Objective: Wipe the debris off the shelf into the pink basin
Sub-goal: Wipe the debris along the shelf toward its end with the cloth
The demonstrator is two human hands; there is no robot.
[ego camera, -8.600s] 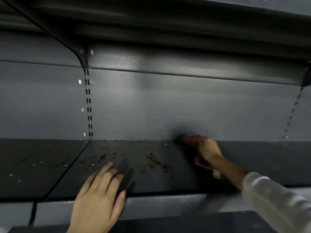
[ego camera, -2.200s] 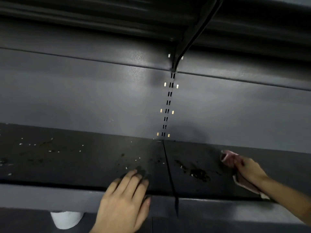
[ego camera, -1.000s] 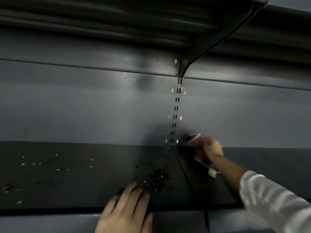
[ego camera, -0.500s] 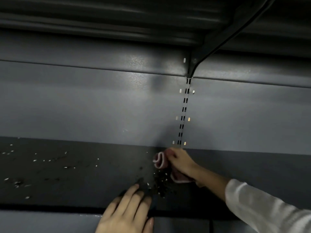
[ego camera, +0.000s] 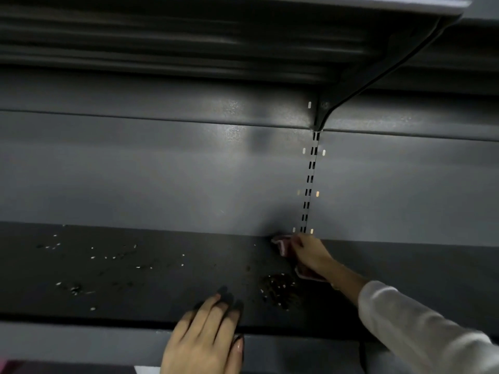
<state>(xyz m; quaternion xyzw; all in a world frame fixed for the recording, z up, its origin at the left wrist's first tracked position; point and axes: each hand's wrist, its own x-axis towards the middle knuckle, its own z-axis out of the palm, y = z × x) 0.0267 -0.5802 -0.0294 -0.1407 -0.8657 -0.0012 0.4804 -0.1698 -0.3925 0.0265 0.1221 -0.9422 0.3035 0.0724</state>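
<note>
Since half a second ago: right hand and its pink cloth shifted back to the rear edge of the shelf, at the foot of the slotted upright; debris pile now lies clear of the cloth, nearer the front.

Right hand: fingers curled over the pink cloth, gripping it and pressing it down on the shelf where the deck meets the back panel. A fold of cloth shows left of the fingers, another strip under the wrist. White sleeve covers the forearm.

Left hand: fingers straight and together, laid flat over the front lip of the shelf, holding nothing. Fingertips point toward the rear, just left of the debris pile.

Debris pile: dark crumbs with pale grains, heaped between the two hands, near the shelf front.

Scattered debris: pale grains and dark specks spread across the left stretch of the shelf, well apart from the pile.

Upper shelf: overhead, carried by a bracket hooked into the slotted upright.

Pink basin: cannot tell its place; only a sliver of pink shows at the lower left corner.
</note>
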